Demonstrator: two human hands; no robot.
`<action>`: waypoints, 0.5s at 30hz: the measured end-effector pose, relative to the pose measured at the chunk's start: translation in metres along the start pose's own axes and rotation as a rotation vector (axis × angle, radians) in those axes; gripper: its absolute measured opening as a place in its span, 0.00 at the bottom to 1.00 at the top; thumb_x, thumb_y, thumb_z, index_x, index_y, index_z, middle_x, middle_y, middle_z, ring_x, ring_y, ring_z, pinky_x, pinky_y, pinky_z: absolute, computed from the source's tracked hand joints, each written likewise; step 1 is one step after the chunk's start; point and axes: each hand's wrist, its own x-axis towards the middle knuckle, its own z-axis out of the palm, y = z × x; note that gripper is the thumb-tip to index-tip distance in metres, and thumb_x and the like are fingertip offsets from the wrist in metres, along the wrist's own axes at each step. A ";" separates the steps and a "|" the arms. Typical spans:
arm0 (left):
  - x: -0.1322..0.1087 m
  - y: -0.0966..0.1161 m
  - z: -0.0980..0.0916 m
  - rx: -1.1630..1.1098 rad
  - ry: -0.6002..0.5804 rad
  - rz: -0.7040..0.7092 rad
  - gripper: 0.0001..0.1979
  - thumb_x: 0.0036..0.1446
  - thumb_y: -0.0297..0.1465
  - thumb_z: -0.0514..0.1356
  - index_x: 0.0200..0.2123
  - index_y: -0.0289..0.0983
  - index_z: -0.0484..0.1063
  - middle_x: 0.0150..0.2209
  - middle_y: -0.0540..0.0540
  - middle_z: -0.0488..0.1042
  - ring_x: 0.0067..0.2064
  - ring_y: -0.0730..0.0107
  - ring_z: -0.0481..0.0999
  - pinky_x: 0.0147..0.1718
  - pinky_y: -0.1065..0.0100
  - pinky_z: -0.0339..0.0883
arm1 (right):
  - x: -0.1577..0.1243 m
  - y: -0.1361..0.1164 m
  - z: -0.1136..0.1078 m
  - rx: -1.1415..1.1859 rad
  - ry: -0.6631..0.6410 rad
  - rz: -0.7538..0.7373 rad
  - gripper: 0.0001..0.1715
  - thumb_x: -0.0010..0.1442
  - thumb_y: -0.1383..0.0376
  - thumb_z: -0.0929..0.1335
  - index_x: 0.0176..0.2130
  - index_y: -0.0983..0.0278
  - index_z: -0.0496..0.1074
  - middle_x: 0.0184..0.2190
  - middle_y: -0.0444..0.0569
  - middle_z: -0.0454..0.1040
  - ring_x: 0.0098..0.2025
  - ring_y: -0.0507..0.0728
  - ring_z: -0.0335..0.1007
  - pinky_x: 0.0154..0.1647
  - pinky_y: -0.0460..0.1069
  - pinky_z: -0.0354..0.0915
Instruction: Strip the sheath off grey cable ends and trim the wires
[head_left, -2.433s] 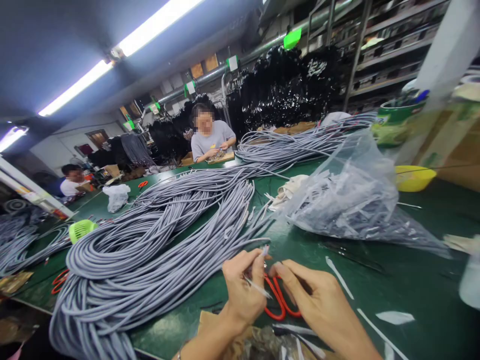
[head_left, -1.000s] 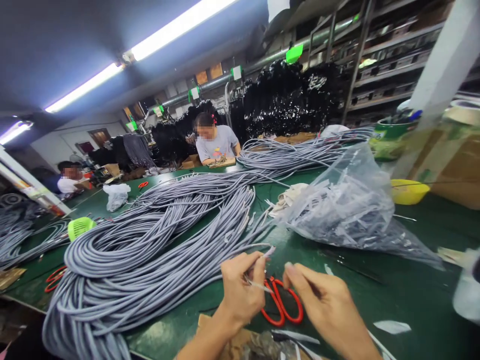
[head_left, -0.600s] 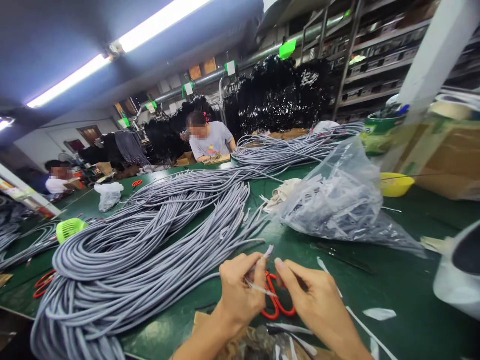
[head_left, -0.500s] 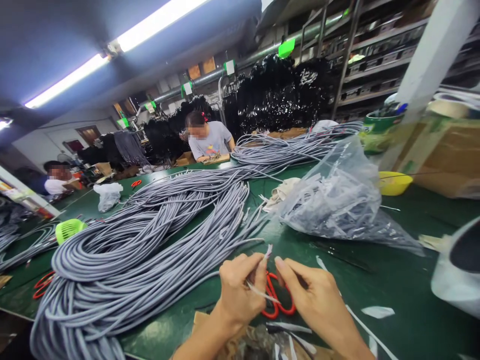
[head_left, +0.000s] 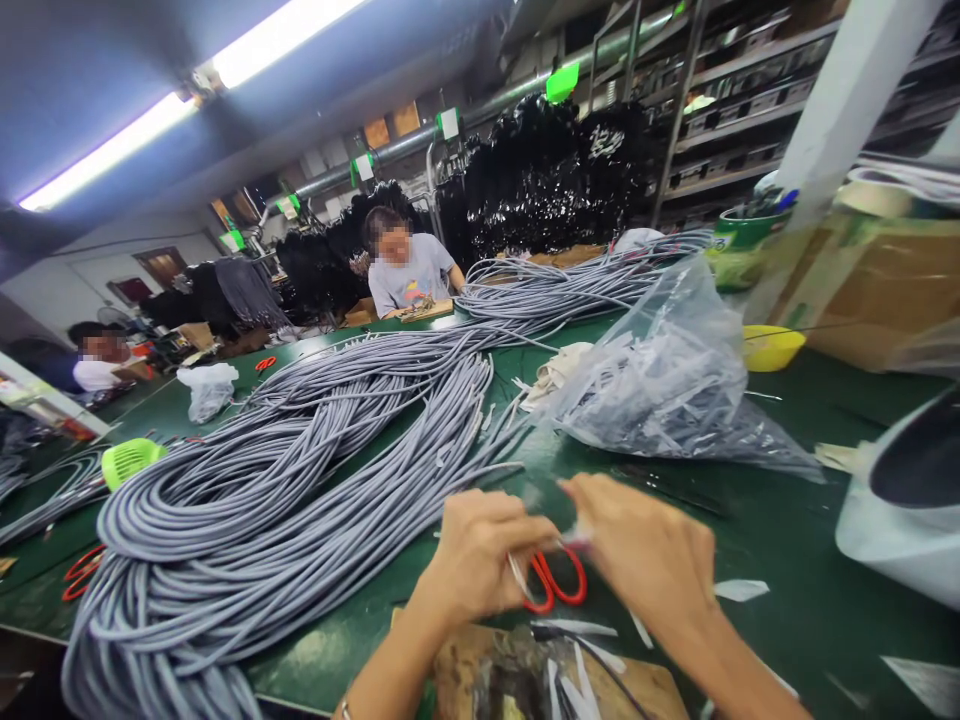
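My left hand is closed round what looks like the end of a grey cable, mostly hidden by the fingers. A thin white strip hangs below it. To its right, my right hand has its fingers pinched on the pale end that shows between the hands, smeared by motion. Red-handled scissors lie on the table just beneath both hands. On the left spreads a large coiled bundle of grey cables, with cut ends near my left hand.
A clear bag of grey-white scraps stands beyond my right hand, beside a yellow bowl. Nearer lies a wooden board with white strips. A white container is at right. Across the green table sits a person.
My right hand has turned palm-down and closed over the pale end, which stood up from my left fingers before. My left hand has rolled over slightly. The view has shifted a little.
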 end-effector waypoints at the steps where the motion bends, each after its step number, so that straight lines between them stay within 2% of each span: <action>1: 0.000 0.002 0.001 -0.066 -0.020 0.010 0.14 0.57 0.28 0.50 0.27 0.37 0.75 0.16 0.50 0.65 0.19 0.74 0.63 0.20 0.70 0.50 | 0.003 0.008 -0.003 -0.045 0.048 0.132 0.24 0.60 0.62 0.55 0.18 0.61 0.67 0.13 0.47 0.67 0.11 0.50 0.53 0.14 0.47 0.41; 3: 0.000 0.005 0.003 -0.146 -0.021 -0.024 0.15 0.58 0.29 0.49 0.27 0.37 0.75 0.16 0.50 0.65 0.18 0.75 0.62 0.19 0.71 0.50 | 0.009 0.023 -0.010 -0.042 0.106 0.380 0.22 0.59 0.58 0.58 0.20 0.62 0.69 0.14 0.48 0.68 0.11 0.50 0.51 0.14 0.47 0.39; 4: 0.000 0.005 0.003 -0.158 -0.001 -0.071 0.16 0.59 0.29 0.49 0.28 0.36 0.75 0.16 0.50 0.65 0.18 0.75 0.62 0.19 0.72 0.50 | 0.011 0.028 -0.013 0.080 0.107 0.413 0.23 0.59 0.57 0.58 0.22 0.63 0.71 0.13 0.48 0.66 0.12 0.51 0.53 0.14 0.47 0.42; 7: 0.000 0.002 0.003 -0.165 0.071 -0.200 0.16 0.60 0.30 0.49 0.29 0.34 0.75 0.17 0.49 0.66 0.18 0.75 0.61 0.19 0.72 0.51 | 0.012 0.025 -0.016 0.434 -0.065 0.244 0.23 0.55 0.49 0.61 0.30 0.63 0.75 0.14 0.43 0.66 0.16 0.51 0.59 0.16 0.45 0.54; 9: 0.000 -0.002 0.001 -0.162 0.108 -0.219 0.16 0.60 0.30 0.49 0.29 0.34 0.75 0.17 0.48 0.66 0.19 0.74 0.62 0.19 0.72 0.52 | 0.008 0.013 -0.015 0.615 -0.187 0.146 0.21 0.51 0.49 0.65 0.30 0.62 0.76 0.16 0.43 0.69 0.18 0.51 0.60 0.19 0.45 0.57; 12: -0.001 -0.004 -0.001 -0.128 0.087 -0.165 0.16 0.60 0.29 0.50 0.29 0.35 0.76 0.18 0.49 0.65 0.19 0.74 0.61 0.19 0.72 0.52 | 0.005 -0.003 -0.013 0.839 -0.265 0.193 0.20 0.52 0.52 0.65 0.21 0.63 0.73 0.17 0.45 0.69 0.19 0.50 0.59 0.18 0.45 0.56; 15: -0.001 -0.003 0.001 -0.126 0.018 -0.077 0.16 0.60 0.31 0.50 0.28 0.36 0.76 0.18 0.49 0.65 0.20 0.74 0.62 0.20 0.71 0.52 | 0.007 -0.006 -0.010 0.979 -0.368 0.278 0.23 0.50 0.53 0.66 0.14 0.64 0.66 0.13 0.43 0.61 0.17 0.49 0.53 0.17 0.45 0.52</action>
